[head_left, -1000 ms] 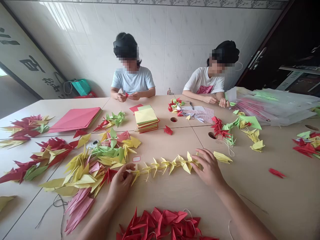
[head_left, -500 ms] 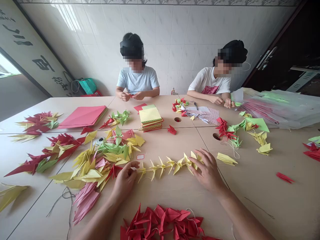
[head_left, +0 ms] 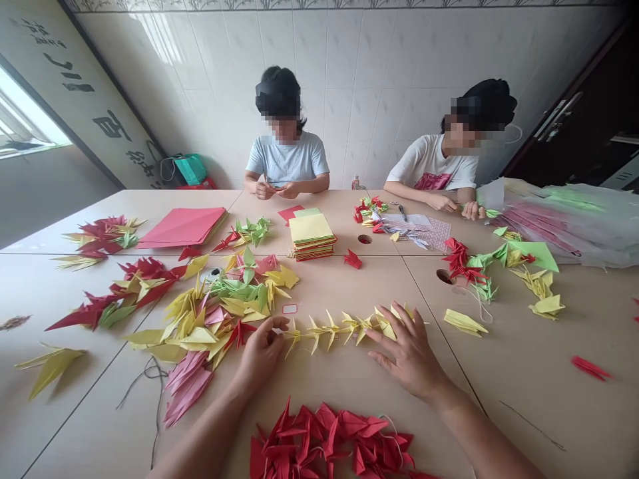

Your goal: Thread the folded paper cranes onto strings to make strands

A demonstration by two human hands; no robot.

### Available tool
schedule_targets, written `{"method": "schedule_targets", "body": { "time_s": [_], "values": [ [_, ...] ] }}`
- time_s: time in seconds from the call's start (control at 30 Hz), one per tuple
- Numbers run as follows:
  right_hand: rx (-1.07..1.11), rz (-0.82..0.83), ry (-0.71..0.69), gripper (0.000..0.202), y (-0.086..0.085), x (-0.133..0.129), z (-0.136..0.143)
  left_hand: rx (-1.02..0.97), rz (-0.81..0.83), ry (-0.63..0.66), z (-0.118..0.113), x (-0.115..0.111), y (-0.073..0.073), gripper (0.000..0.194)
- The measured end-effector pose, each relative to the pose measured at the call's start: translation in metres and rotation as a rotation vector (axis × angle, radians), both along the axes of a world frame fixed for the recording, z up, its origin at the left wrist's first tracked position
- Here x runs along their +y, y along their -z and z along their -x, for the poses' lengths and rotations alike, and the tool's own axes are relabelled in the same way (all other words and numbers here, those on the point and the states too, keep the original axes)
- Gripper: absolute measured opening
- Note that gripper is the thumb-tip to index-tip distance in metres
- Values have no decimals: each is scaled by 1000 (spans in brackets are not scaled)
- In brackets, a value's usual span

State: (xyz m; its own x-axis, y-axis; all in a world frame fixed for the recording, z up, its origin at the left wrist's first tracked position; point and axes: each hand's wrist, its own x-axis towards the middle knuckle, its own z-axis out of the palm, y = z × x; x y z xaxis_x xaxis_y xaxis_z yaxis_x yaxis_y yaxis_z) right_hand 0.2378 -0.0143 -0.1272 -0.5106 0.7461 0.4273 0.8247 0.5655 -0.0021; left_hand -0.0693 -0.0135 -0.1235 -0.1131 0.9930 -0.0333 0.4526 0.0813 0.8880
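Note:
A string of small yellow paper cranes (head_left: 331, 329) lies across the table in front of me. At its left end my left hand (head_left: 264, 347) has its fingers pinched together at the string. My right hand (head_left: 407, 346) rests over the right end of the row, palm down, fingers spread, touching the cranes. Red folded cranes with white thread (head_left: 332, 442) are heaped near the table's front edge. Left of my left hand is a mixed pile of yellow, green, pink and red cranes (head_left: 200, 319).
Red paper sheets (head_left: 182, 226) and a stack of small square sheets (head_left: 312, 236) lie farther back. Two people (head_left: 287, 159) (head_left: 439, 166) sit opposite. A clear plastic bag (head_left: 589, 219) is at right, beyond linked cranes (head_left: 539, 283).
My right hand has shifted slightly along the row towards the left and spread flatter over the cranes. The whole view has turned a little to the left.

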Motion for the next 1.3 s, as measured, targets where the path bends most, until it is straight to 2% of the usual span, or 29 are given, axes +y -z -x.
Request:
{"method": "schedule_targets", "body": {
  "time_s": [0.13, 0.37, 0.6, 0.83, 0.97, 1.13, 1.3],
  "values": [
    [14, 23, 25, 28, 1, 0, 1, 11, -6, 5, 0, 0, 0, 27],
    [-21, 27, -77, 37, -5, 0, 19, -19, -12, 10, 0, 0, 0, 29],
    [-11, 61, -74, 34, -9, -3, 27, -38, 6, 10, 1, -1, 4, 30],
    [-75, 94, -225, 41, -13, 2, 56, -52, -22, 15, 0, -1, 4, 32],
    [-83, 129, -223, 42, -12, 3, 65, -59, -26, 9, -1, -2, 4, 33],
    [-57, 94, -278, 43, -17, 4, 77, -70, -43, 23, -1, -2, 4, 32],
    [-88, 150, -298, 44, -14, 6, 88, -72, -51, 18, -1, -3, 4, 32]
  ]
}}
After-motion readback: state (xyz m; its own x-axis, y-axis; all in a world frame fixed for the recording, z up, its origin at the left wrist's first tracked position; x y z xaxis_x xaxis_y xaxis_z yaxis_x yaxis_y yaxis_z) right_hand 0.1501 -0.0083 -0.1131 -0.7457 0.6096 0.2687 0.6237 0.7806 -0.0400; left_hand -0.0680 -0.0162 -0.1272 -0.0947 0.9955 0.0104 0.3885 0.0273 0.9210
